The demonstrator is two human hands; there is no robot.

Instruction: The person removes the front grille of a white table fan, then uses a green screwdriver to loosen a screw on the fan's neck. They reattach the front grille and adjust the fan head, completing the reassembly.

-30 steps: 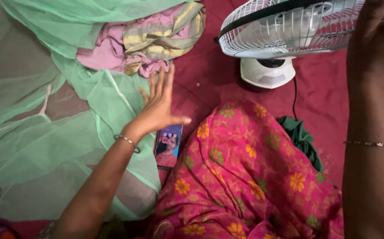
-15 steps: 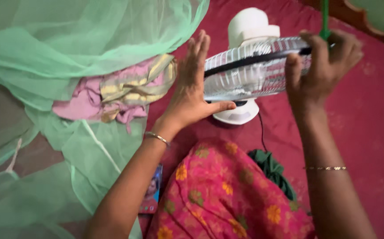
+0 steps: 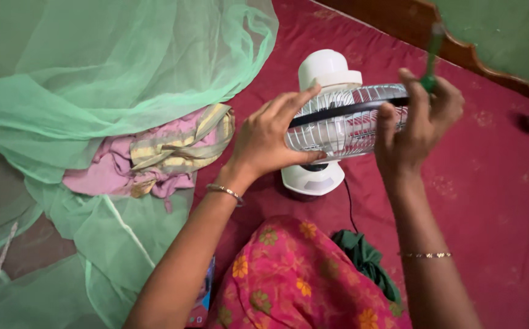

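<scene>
A small white table fan point(image 3: 328, 76) stands on a dark red bedspread point(image 3: 490, 183), its wire grille point(image 3: 350, 125) tipped face up. My left hand point(image 3: 270, 137) grips the grille's left rim. My right hand point(image 3: 417, 122) holds the right rim and also pinches a thin green tool point(image 3: 432, 58) that sticks upward. The fan's round base point(image 3: 313, 180) sits under the grille, with a black cord point(image 3: 350, 207) running from it toward me.
A green mosquito net point(image 3: 93, 79) is heaped at the left. A pink and yellow cloth bundle point(image 3: 154, 155) lies beside it. My floral pink garment point(image 3: 301, 280) fills the bottom, with a phone point(image 3: 202, 295) at its left and a dark green cloth point(image 3: 365, 256). A wooden headboard point(image 3: 411, 18) runs along the back.
My left hand has closed onto the left rim of the grille. The view has swung so the fan sits nearer the middle, with both hands now on it.
</scene>
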